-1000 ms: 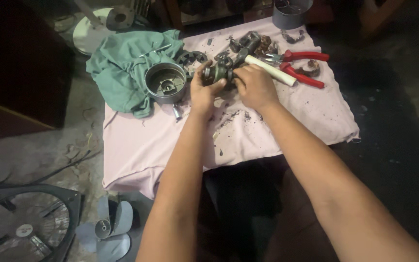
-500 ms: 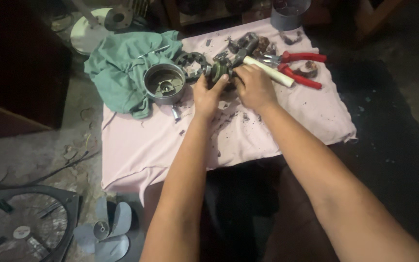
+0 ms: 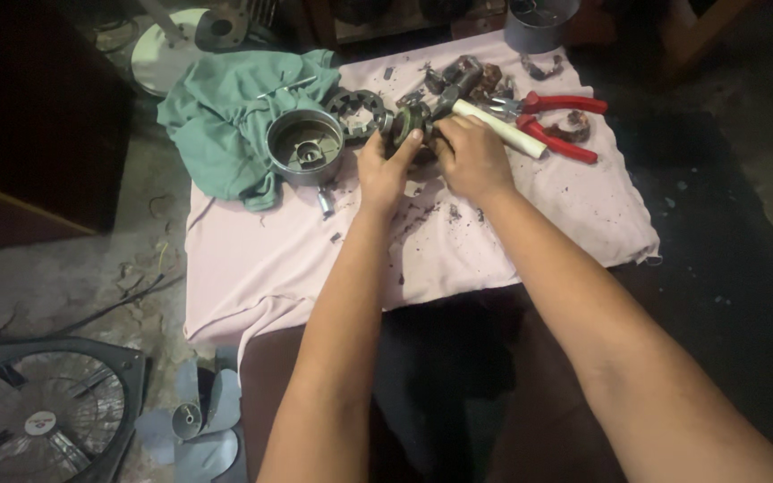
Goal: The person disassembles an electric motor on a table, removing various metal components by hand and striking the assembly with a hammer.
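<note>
Both hands are gripping one small dark round motor part [image 3: 411, 122] at the far middle of the pink cloth [image 3: 315, 259]. Left hand [image 3: 386, 167] is closing around its near left side, thumb riding up onto the face, apparently steadying it against turning. Right hand [image 3: 470, 158] is wrapping over the right side, fingers curled down and hiding most of the piece; what exactly the fingers are pinching underneath cannot be told. A white rod-like handle [image 3: 503, 131] is sticking out past the right hand toward the red-handled pliers [image 3: 561, 121], and whether the hand is holding it or merely lying over it is unclear.

Loose parts are staying within easy reach, likely so nothing rolls off. A round metal housing cup [image 3: 305, 145] is sitting open side up just left of the left hand, at the edge of a crumpled green rag [image 3: 225, 121]. A dark toothed ring [image 3: 357, 111] is lying between the cup and the held part. More dark metal bits are clustering at the far edge near a grey pot [image 3: 540, 22].

Cloth is covering a low stand and is catching dark grit and flakes, thickest just below the hands. Floor is bare, stained concrete. At lower left a box fan grille [image 3: 42, 407] is lying flat with a grey fan blade [image 3: 191, 419] beside it. A white round base [image 3: 167, 54] is resting on the floor at the far left. Lighting is dim, corners falling into shadow.
</note>
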